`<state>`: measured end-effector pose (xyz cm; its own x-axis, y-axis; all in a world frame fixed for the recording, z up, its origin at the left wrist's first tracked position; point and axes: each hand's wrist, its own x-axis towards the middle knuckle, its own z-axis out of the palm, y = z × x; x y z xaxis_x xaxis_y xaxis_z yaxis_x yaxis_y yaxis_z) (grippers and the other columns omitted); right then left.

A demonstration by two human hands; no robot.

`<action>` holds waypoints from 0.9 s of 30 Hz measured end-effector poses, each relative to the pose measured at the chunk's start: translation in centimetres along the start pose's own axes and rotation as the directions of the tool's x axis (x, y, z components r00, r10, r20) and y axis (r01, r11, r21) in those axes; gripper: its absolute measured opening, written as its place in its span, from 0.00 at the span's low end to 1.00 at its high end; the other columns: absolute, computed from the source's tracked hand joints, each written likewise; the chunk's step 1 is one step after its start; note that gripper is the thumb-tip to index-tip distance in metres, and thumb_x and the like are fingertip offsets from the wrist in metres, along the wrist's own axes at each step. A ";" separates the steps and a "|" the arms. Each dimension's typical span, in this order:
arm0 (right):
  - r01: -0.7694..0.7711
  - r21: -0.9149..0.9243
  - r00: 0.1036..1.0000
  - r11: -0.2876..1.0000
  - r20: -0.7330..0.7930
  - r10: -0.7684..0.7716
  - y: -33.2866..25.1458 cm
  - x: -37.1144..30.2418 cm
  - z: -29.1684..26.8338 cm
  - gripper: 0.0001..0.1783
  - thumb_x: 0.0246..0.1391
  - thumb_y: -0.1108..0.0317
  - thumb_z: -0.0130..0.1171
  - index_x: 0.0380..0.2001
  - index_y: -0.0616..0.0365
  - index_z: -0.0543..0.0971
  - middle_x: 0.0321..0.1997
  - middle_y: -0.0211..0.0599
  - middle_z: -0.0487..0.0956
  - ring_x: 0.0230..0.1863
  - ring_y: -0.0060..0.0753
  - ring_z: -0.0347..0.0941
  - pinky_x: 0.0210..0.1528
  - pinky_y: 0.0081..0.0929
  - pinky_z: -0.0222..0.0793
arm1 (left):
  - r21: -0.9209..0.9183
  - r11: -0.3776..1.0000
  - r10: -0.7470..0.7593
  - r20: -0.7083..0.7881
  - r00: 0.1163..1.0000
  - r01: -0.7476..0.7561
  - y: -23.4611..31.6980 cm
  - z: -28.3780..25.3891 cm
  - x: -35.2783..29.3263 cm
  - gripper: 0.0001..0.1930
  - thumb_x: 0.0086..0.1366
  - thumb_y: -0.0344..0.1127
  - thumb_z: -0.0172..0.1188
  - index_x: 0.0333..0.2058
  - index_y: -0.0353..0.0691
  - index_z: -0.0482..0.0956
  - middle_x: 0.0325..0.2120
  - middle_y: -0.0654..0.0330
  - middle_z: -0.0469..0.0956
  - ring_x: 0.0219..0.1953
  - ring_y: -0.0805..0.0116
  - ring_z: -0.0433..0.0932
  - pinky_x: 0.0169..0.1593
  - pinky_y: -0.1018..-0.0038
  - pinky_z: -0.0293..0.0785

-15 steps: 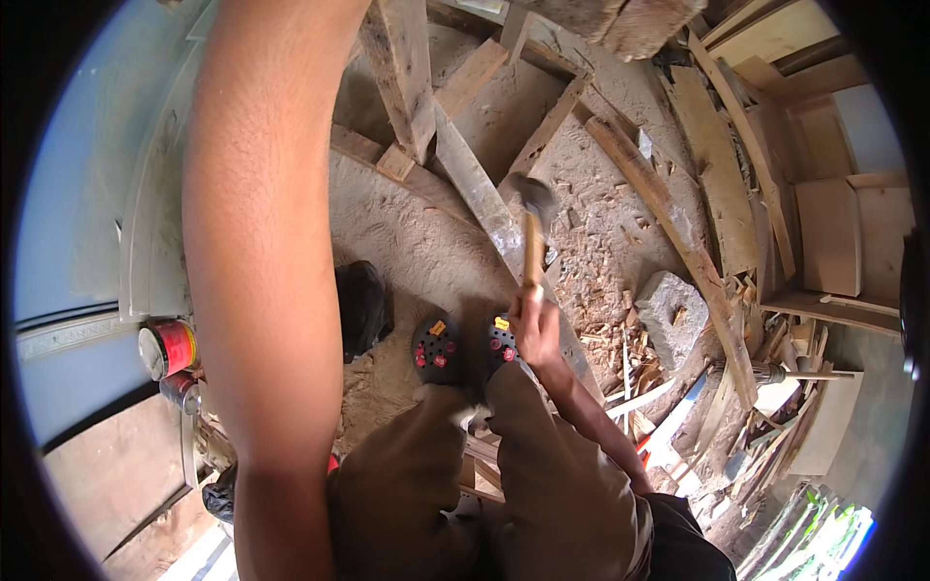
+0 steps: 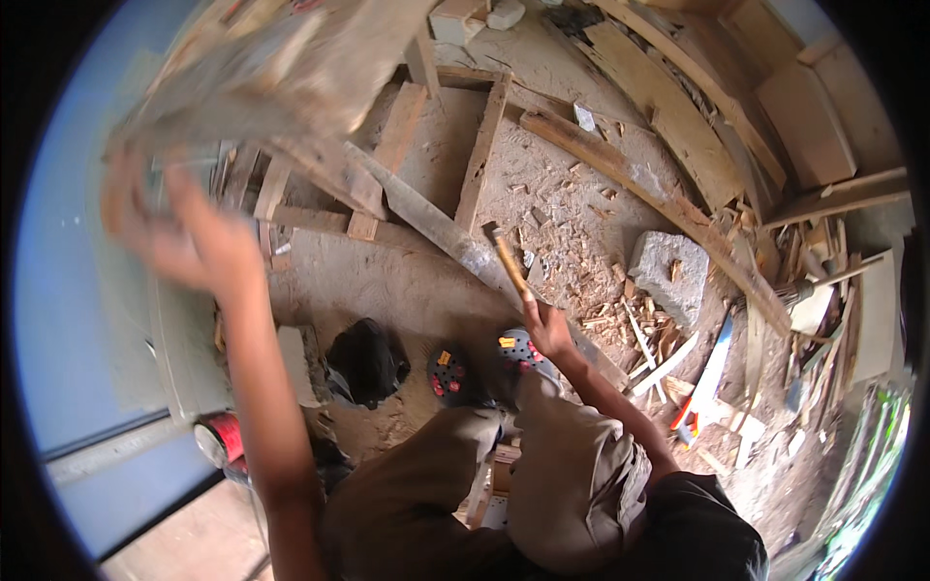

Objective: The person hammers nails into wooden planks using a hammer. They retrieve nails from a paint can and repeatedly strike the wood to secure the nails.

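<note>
The hammer [image 2: 511, 263] is well to the left of the grey stone block [image 2: 668, 278], its handle slanting down to the right from the head. The right hand [image 2: 548, 331], left of the block and a little lower than it, has its fingers curled closed around the lower end of that handle. Wood chips [image 2: 591, 254] litter the ground between hammer and block, and a long plank [image 2: 436, 230] lies on the floor farther left of the block. Just beyond the block runs a weathered beam [image 2: 644, 186]; below the block lies a saw [image 2: 714, 373] with an orange handle. Far left of the block, the left hand [image 2: 199, 237] is raised at the edge of a large rough timber [image 2: 281, 92]; its thumb stands apart from the fingers, but motion blur means I cannot tell whether they grip the wood
</note>
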<state>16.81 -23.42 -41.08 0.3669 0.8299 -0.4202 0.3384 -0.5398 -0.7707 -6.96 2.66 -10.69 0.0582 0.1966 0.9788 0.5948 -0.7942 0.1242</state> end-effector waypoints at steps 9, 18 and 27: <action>-0.127 0.436 0.916 0.891 -0.294 0.274 6.1 4.5 -0.5 0.34 0.71 0.44 0.39 0.24 0.64 0.73 0.15 0.42 0.70 0.18 0.36 0.68 0.23 0.38 0.64 | -0.245 0.962 0.220 0.957 0.188 0.123 3.1 6.9 -20.1 0.17 0.67 0.41 0.56 0.47 0.33 0.76 0.55 0.47 0.72 0.61 0.52 0.68 0.65 0.50 0.59; -0.301 0.832 0.881 0.466 0.056 0.469 5.3 3.3 -2.3 0.33 0.69 0.36 0.35 0.22 0.53 0.66 0.14 0.25 0.64 0.12 0.20 0.60 0.13 0.23 0.56 | 0.481 0.877 -0.398 0.709 -0.583 -0.014 2.3 22.0 -26.4 0.52 0.67 0.75 0.26 0.61 0.28 0.69 0.62 0.37 0.67 0.66 0.45 0.66 0.68 0.56 0.61; -0.201 0.646 0.950 0.736 -0.056 0.309 5.8 3.5 -1.6 0.34 0.69 0.35 0.34 0.22 0.52 0.64 0.13 0.23 0.60 0.12 0.19 0.56 0.13 0.23 0.54 | 0.552 0.833 -0.462 0.664 -0.588 -0.031 1.8 22.3 -28.9 0.59 0.62 0.81 0.20 0.57 0.26 0.74 0.58 0.37 0.72 0.63 0.44 0.69 0.67 0.56 0.61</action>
<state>21.50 -23.86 -46.26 0.5013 0.6136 -0.6100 -0.3844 -0.4737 -0.7924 10.31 8.37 -42.44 0.2238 0.6328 -0.7413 0.9364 -0.3506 -0.0167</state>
